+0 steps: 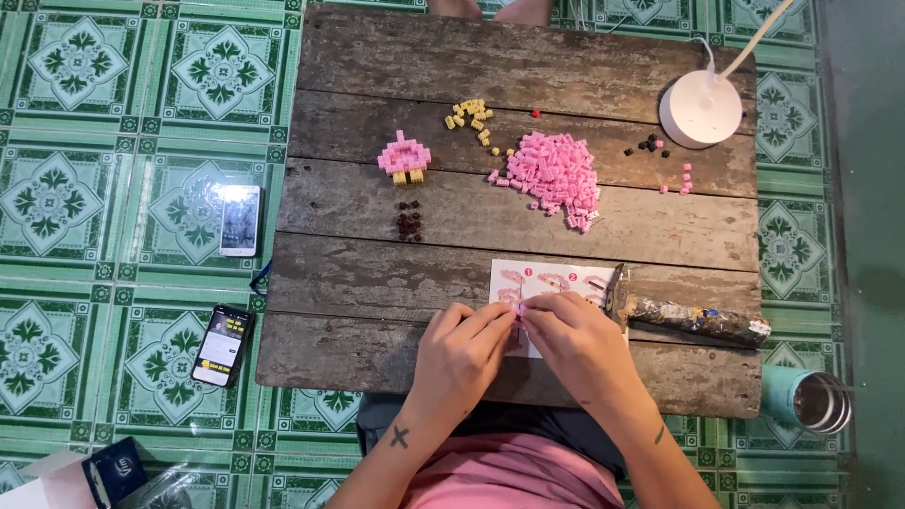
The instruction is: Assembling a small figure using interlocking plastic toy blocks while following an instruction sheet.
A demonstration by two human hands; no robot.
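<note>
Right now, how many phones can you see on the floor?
2. A white phone lies on the green tiles left of the wooden table; a black phone lies nearer the person, its screen lit.

A tiny pink brick piece (pixel 518 311) sits pinched between the fingertips of both hands at lower centre of the frame, just above the white instruction sheet (pixel 551 280).

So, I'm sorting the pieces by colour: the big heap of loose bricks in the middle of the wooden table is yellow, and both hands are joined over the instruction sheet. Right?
Not quite. In the head view the big heap of loose bricks on the wooden table is pink; only a small cluster behind it is yellow. The rest holds: the left hand and right hand meet over the instruction sheet.
</note>
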